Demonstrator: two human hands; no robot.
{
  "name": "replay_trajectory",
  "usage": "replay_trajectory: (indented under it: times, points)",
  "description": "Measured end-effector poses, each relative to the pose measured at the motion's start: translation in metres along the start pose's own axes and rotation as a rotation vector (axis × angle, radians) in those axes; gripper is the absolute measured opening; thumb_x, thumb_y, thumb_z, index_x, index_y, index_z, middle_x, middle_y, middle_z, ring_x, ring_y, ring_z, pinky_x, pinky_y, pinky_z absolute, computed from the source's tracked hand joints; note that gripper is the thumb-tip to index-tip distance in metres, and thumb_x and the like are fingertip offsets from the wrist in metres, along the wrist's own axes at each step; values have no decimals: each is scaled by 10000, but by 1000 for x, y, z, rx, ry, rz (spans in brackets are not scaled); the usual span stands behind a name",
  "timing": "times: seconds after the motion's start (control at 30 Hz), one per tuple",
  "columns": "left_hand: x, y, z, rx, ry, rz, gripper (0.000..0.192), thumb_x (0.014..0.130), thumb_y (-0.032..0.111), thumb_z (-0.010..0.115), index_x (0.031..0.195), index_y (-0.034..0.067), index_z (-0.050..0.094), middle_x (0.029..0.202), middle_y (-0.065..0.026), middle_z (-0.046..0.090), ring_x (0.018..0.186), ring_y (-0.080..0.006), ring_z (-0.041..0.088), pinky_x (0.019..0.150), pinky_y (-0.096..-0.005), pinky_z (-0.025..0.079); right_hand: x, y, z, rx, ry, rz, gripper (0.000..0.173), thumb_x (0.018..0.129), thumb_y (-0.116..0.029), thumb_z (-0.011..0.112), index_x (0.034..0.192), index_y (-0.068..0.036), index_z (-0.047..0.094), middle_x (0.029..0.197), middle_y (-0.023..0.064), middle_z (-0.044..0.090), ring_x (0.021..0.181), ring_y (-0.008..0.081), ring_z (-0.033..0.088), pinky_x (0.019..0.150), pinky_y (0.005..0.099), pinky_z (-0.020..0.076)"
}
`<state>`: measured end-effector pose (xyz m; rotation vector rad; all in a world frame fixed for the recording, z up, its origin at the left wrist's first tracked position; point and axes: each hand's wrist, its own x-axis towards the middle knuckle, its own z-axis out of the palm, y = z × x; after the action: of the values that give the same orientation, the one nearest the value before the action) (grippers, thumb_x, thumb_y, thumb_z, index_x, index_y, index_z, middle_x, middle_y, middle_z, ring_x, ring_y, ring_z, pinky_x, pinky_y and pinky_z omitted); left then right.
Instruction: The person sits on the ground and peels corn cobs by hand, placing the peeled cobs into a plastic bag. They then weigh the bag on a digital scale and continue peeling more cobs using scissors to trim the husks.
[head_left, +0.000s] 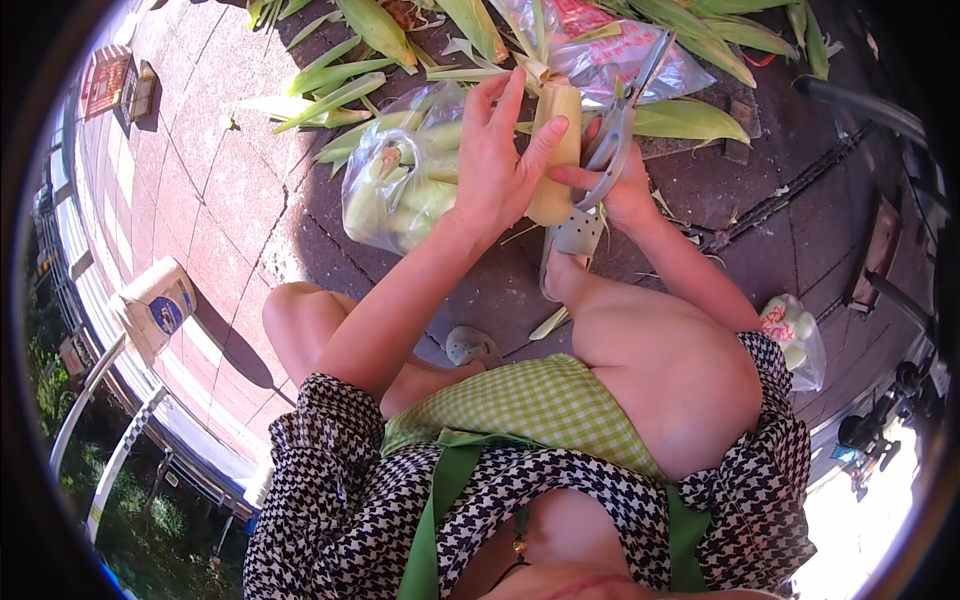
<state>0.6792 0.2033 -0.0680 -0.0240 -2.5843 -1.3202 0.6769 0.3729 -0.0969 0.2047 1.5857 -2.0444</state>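
Note:
A pale ear of corn (556, 112), with husk leaves folded back at its top, is held upright before me. My right hand (631, 191) holds a pair of grey-handled scissors (619, 146), blades pointing up and away. That hand's thumb also presses the corn's lower side. My left hand (491, 169) is beside the ear with its fingers spread. Its thumb lies across the corn, apparently touching it. Behind my left wrist stands a clear plastic bag (360, 202) with several trimmed ears in it.
Green husks and unpeeled ears (379, 34) lie across the paved floor (225, 180). A red-printed plastic bag (585, 30) lies behind the corn. At left are a white bucket (161, 304) and a crate (109, 79). Another filled plastic bag (795, 337) stands at right.

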Motion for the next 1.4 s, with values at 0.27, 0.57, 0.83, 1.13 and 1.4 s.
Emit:
replay_trajectory:
  times: [0.27, 0.57, 0.83, 1.13, 1.4]
  points:
    - [14, 7, -15, -48, -58, 190, 178, 660, 117, 828, 825, 101, 762, 745, -9, 585, 714, -231, 555, 643, -348, 458, -3, 0, -1, -262, 122, -114, 598, 623, -122, 916, 1018, -38, 474, 956, 85, 642, 855, 155, 650, 748, 310, 551]
    - [-3, -5, 6, -277, 7, -76, 461, 711, 199, 851, 1127, 87, 688, 780, -55, 619, 849, -225, 624, 719, -345, 508, 4, 7, -13, -267, 76, -106, 601, 643, -133, 909, 1011, -50, 441, 986, 104, 635, 893, 185, 662, 761, 328, 551]
    - [37, -87, 33, 57, -442, -588, 647, 881, 419, 691, 1280, -72, 553, 1125, -205, 684, 1001, -261, 683, 873, -356, 523, 80, -45, -129, -631, 584, -296, 598, 681, -422, 883, 984, 12, 603, 867, 75, 704, 819, 177, 669, 776, 349, 522]
    - [41, -103, 29, -158, -532, -652, 557, 916, 277, 670, 1331, -61, 517, 1151, -180, 680, 1037, -256, 680, 897, -336, 529, 287, -108, -315, -631, 1357, -7, 805, 503, -435, 960, 1017, 75, 608, 1064, 179, 675, 929, 260, 665, 821, 385, 527]
    - [95, -42, 4, -703, -474, -805, 445, 1017, 305, 521, 1311, -29, 537, 1183, -156, 651, 1115, -264, 636, 968, -366, 501, 206, -149, -217, -885, 780, -950, 650, 588, -222, 956, 1025, 34, 548, 985, 98, 679, 882, 178, 651, 793, 315, 525]
